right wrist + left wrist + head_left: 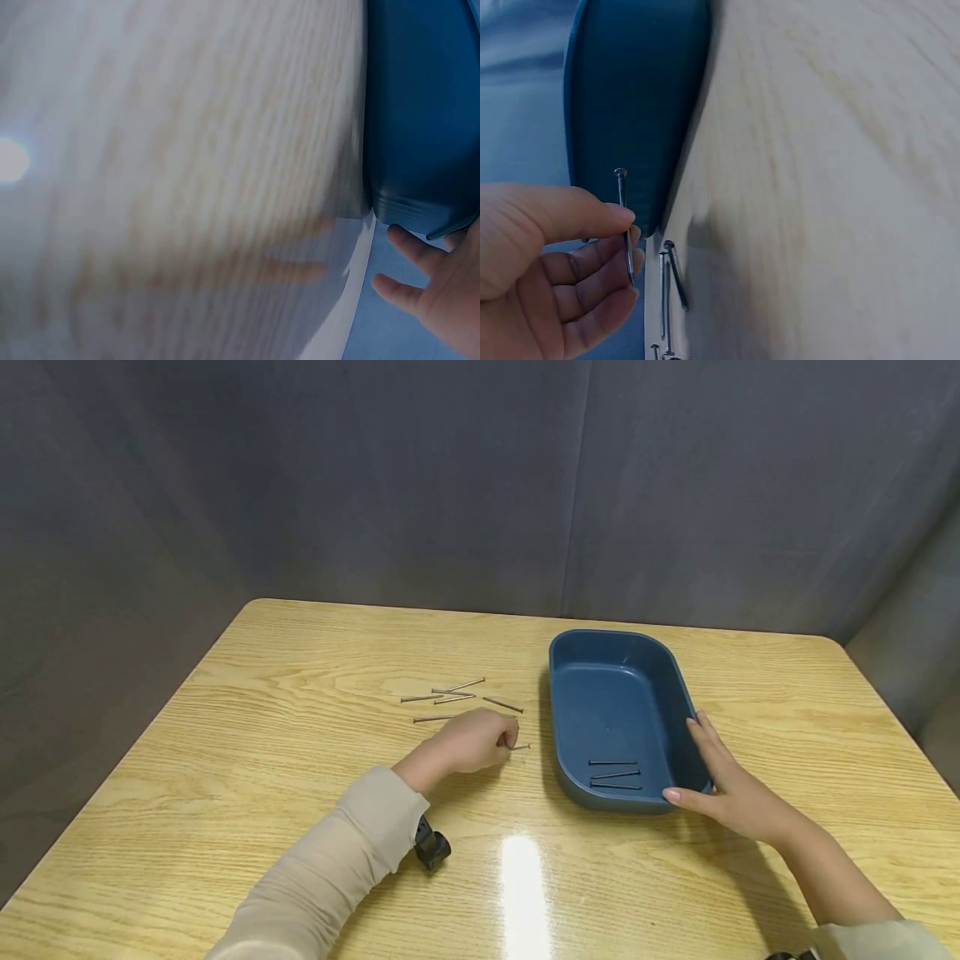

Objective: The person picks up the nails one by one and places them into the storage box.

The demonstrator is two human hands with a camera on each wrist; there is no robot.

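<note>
metal nail [628,247] | left hand [477,741] pinches it | right hand [738,793] spread

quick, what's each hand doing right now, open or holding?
Left hand: closed, pinching a nail between thumb and fingers.
Right hand: open, fingers extended at the near right corner of the blue bin.

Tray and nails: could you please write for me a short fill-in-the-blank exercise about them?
1. Inside the tray lie exactly ____ nails.
2. The pinching hand, with one nail, is the person's ____ one.
3. The spread hand at the tray's rim is the ____ one.
4. The tray's colour is ____.

Missing words: three; left; right; blue.
</note>
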